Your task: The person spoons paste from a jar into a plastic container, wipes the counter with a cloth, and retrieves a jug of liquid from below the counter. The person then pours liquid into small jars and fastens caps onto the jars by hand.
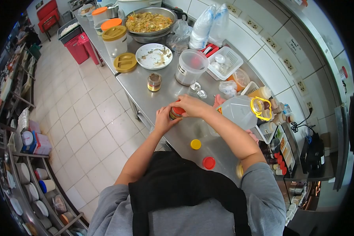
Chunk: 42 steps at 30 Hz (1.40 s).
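Near the edge of the steel counter, my left hand (163, 120) is wrapped around the side of a small jar (174, 114). My right hand (190, 105) grips the jar's red lid (178, 111) from above; its fingers partly cover it. Farther along the counter stands another jar with dark contents (154, 82), with no lid on it. A yellow lid (195, 144) and a red lid (209, 163) lie loose on the steel closer to my body. Crumpled foil pieces (201, 94) are just beyond my right hand.
A large clear tub (192, 65), a soiled white plate (153, 56) and a bowl of noodles (151, 21) stand farther back. Under my right forearm is a big plastic jug (236, 111). Baskets of bottles (264, 131) line the wall side; shelves (35, 188) stand across the tiled floor.
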### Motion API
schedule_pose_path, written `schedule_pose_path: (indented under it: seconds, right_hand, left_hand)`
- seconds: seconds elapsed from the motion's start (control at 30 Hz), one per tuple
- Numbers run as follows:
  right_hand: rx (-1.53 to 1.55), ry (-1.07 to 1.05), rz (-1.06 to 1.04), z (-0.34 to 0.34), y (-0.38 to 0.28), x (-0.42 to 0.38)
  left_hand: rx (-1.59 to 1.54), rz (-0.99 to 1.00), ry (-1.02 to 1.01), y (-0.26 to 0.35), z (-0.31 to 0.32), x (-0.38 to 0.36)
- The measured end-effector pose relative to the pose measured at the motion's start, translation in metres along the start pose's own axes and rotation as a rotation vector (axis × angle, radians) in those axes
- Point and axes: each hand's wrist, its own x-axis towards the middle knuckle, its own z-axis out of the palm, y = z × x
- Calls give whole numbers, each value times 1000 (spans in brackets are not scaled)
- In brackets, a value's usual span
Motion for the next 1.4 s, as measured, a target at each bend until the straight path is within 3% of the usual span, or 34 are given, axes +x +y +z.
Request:
schedule_pose_path:
  seconds: [0.33,0.43,0.53,0.63,0.73,0.83,0.93,1.03,1.13,1.23,1.4]
  right_hand:
    - [-176,-12,432,-11,-16,7]
    - [92,286,146,-4,-9,0]
    - [-148,-329,559,-47,-17,2]
    - [-37,226,80,-13,4,-17]
    - [6,264,-45,12,-1,-13]
    - [18,32,477,5,-15,2]
    - [-57,-94,528,-21,-18,8]
    - [29,186,-74,11,11,-3]
    - [-51,212,118,22,9,4]
    - [-27,100,412,25,-9,12]
    - [-78,238,266,21,-9,-4]
  left_hand:
    - [22,5,10,3,-2,2]
    - [57,-7,24,2,1,0]
    - [4,14,53,5,-1,1]
    - [6,39,72,0,2,0]
    - [31,9,32,-4,3,0]
    - [14,51,85,0,2,-1]
    - [45,-26,-13,3,-4,0]
    - [34,5,38,1,0,0]
    - [12,40,71,1,3,2]
    - [12,29,53,2,2,0]
    - [-15,-12,-27,-2,-5,5]
